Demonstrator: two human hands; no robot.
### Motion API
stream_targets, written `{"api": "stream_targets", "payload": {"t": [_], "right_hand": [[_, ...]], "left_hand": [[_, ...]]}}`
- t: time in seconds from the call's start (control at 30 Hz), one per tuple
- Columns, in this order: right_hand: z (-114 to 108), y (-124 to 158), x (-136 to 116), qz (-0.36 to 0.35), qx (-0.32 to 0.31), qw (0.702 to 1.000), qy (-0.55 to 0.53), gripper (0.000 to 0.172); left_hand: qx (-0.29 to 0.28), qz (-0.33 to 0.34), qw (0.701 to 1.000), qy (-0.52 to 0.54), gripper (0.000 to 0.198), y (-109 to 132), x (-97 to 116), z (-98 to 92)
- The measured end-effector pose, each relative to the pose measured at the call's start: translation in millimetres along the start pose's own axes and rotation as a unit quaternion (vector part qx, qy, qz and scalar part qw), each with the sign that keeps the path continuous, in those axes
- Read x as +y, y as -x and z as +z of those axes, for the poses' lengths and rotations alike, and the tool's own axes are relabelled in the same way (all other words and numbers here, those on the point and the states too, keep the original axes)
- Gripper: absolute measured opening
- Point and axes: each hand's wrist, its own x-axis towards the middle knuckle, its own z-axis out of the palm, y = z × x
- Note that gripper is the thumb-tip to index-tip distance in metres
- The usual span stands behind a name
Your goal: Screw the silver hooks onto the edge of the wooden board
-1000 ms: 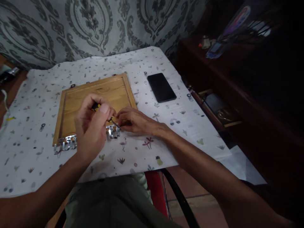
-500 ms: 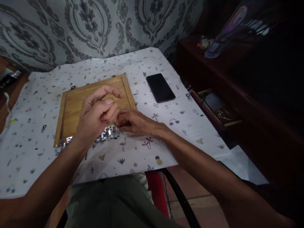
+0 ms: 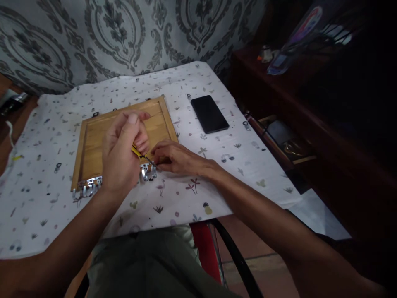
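My left hand [image 3: 122, 145] is wrapped round the yellow handle of a screwdriver [image 3: 137, 151], above the front edge of a wooden board with a raised frame [image 3: 102, 138]. The thin metal shaft slants down to the right end of a shiny metal hook rail [image 3: 144, 171] along that edge. Right there, the fingers of my right hand [image 3: 170, 157] are bent and pressed together close to the tool's tip. What they pinch is too small and hidden to name. Part of the rail lies behind my left hand and wrist.
A black phone [image 3: 210, 114] lies right of the board on the patterned white tablecloth [image 3: 189, 198]. Dark furniture with an open drawer [image 3: 288, 145] stands on the right. A patterned curtain [image 3: 130, 37] hangs behind the table. A pale cord [image 3: 10, 136] is at far left.
My left hand has turned and closed more tightly, and the screwdriver's yellow handle now shows below its fingers. My right hand has stayed at the rail's right end.
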Motion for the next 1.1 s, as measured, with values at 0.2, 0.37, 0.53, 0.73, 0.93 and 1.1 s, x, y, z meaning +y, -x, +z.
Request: {"api": "stream_targets", "payload": {"t": [0.2,0.37,0.53,0.73,0.93,1.1], "right_hand": [[-2,0,-3,-0.013,-0.006,1.000,-0.001,0.010],[-3,1,-5,-0.015,0.002,1.000,-0.005,0.007],[-3,4,-12,0.003,-0.001,1.000,0.019,0.018],[-3,5,-14,0.015,-0.027,0.998,0.050,0.036],[3,3,-6,0.002,-0.039,0.998,0.054,0.054],[12,1,-4,0.012,0.010,0.997,0.082,0.047]], "left_hand": [[-0.137,-0.038,0.988,0.056,0.022,-14,1,-0.3],[-0.207,-0.074,0.974,0.058,0.017,-16,5,-5.3],[-0.145,-0.066,0.985,0.067,0.007,-11,7,-9.2],[-0.129,-0.042,0.988,0.066,0.005,-9,4,-10.8],[-0.154,-0.043,0.984,0.083,0.004,-4,0,-9.0],[-0.161,-0.044,0.982,0.094,0.004,-4,-1,-9.6]]}}
